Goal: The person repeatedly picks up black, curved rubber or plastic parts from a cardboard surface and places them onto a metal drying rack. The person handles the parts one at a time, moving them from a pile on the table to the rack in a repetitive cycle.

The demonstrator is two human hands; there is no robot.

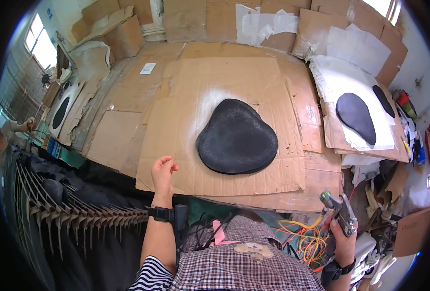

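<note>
A black, rounded three-lobed pad, shaped like a saddle or seat cushion, lies on a flat cardboard sheet. Its top has a faint grey, dusty sheen. My left hand hovers at the sheet's near edge, left of the pad and apart from it, with fingers curled in and nothing visible in them. Down at the right, beyond the table's near edge, my right hand grips a metal spray gun with a green part on it. A yellow hose runs near the gun.
Two flat black pieces lie on white paper at the right. Cardboard panels stand along the back. A rack with thin metal rods and dark hanging sheets is at lower left. Tangled coloured hoses hang beside my apron.
</note>
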